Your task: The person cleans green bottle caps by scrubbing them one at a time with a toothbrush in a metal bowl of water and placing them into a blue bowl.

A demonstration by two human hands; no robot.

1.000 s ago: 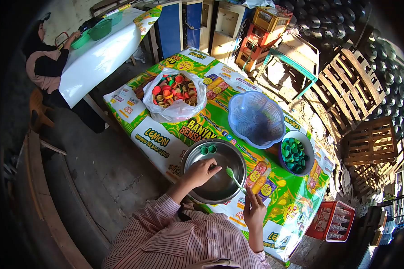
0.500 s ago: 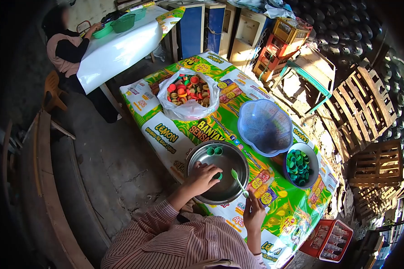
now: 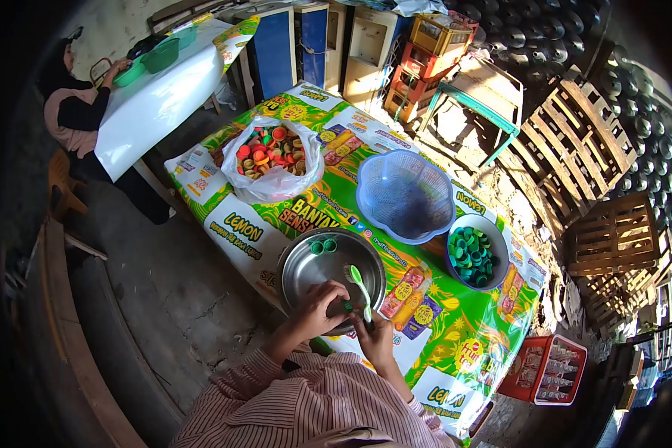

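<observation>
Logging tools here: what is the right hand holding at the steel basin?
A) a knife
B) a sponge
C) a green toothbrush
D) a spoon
C: the right hand grips a green toothbrush with its head over the steel basin.

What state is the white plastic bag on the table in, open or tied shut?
Open: the mouth of the white plastic bag is spread wide, showing coloured bottle caps heaped inside.

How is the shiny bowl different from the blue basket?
The steel bowl is shiny metal with a smooth round rim; the blue basket is plastic mesh with a wavy rim. The steel bowl holds two green caps; the blue basket shows none. Both sit on the table.
</observation>
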